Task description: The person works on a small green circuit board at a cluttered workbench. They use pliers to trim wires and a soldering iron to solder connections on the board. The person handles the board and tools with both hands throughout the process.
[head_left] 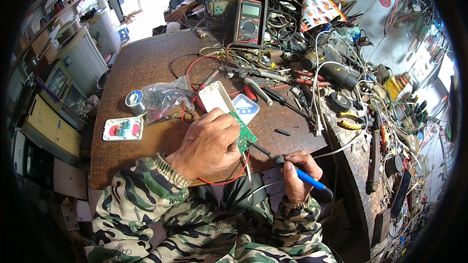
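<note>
My left hand [208, 142] is closed on a green circuit board [247, 135], tilted up above the near edge of the bench; its fingertips are partly hidden. My right hand [298, 175] grips a soldering iron [312, 181] by its blue handle. The iron's dark tip reaches to the board's lower right edge; whether it touches is too small to tell. A red wire [217, 183] loops below the board, and a pale cable hangs there too. Just behind the board lie an open cream plastic housing [213, 93] and a small white tray [245, 107].
To the left are a solder spool [135, 100], a clear plastic bag [163, 101] and a white case with blue parts [123, 129]. A multimeter [250, 19] stands at the back. Pliers [352, 121], tape [340, 101] and tangled cables crowd the right side.
</note>
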The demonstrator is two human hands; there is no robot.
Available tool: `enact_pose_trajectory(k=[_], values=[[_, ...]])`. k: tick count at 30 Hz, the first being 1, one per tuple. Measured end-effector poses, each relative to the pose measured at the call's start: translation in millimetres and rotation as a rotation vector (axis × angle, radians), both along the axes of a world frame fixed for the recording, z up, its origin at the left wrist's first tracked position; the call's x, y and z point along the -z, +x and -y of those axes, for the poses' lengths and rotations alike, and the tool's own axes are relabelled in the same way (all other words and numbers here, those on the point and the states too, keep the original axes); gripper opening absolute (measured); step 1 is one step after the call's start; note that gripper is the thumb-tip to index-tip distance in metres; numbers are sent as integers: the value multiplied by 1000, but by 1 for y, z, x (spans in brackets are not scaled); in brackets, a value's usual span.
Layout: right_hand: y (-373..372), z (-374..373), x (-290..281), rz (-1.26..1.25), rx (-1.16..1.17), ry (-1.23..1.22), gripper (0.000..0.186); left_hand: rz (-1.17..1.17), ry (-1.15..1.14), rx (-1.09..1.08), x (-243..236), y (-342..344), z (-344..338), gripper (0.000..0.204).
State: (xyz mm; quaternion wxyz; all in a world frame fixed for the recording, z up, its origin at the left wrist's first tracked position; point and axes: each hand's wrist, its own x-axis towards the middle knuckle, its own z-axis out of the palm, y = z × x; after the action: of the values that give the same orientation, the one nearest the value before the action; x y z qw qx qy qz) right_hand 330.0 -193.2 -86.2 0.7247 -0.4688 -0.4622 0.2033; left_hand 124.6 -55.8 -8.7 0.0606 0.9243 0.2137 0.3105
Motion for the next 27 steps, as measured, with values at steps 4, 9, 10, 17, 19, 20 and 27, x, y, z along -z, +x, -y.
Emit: enact_pose_trajectory(k=[4,9,10,17,19,20,27], values=[[0,0,0,5,-3,-1,13,11,-2,0,1,-1,1,13],[1,1,0,3,-1,-14,12,23,-3,10,2,0,-1,13],[0,1,-1,4,0,-15,12,15,-4,6,1,0,0,13],[1,0,0,9,-2,-19,11,19,-8,-3,0,0,0,12],[1,1,-1,-2,-3,-27,12,18,-10,-2,0,0,0,12],[1,1,-1,5,-1,-23,12,18,-11,1,0,0,0,12],[1,0,1,14,4,-8,11,21,-16,1,0,0,0,13]])
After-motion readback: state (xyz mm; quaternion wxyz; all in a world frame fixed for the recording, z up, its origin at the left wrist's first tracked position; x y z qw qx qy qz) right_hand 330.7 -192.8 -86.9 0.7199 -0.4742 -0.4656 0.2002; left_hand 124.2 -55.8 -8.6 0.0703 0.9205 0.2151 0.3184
